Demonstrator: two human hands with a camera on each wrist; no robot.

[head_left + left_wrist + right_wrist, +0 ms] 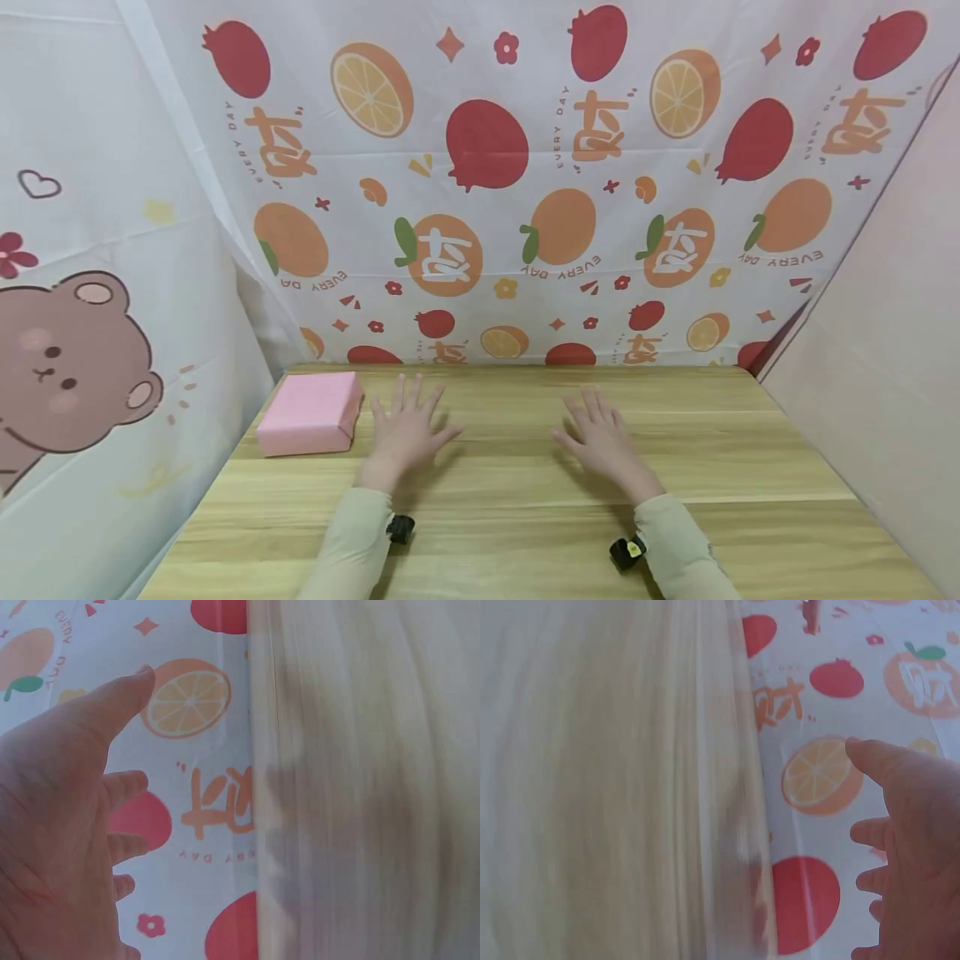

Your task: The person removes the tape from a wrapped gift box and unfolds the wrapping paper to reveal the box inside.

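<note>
Nearest to me, two pale beige fabric sleeves (348, 542) reached over the light wood-grain tabletop (510, 500), a small black device (401, 528) at each wrist. The person's left hand (405, 432) had its fingers spread, holding nothing; the right hand (602, 437) was likewise splayed, well apart from it, towards the far edge. A pink rectangular wrapped box (311, 417) lay at the tabletop's far left corner, just left of the left hand's little finger. Behind the far edge hung a white fruit-printed cloth (465, 187).
</note>
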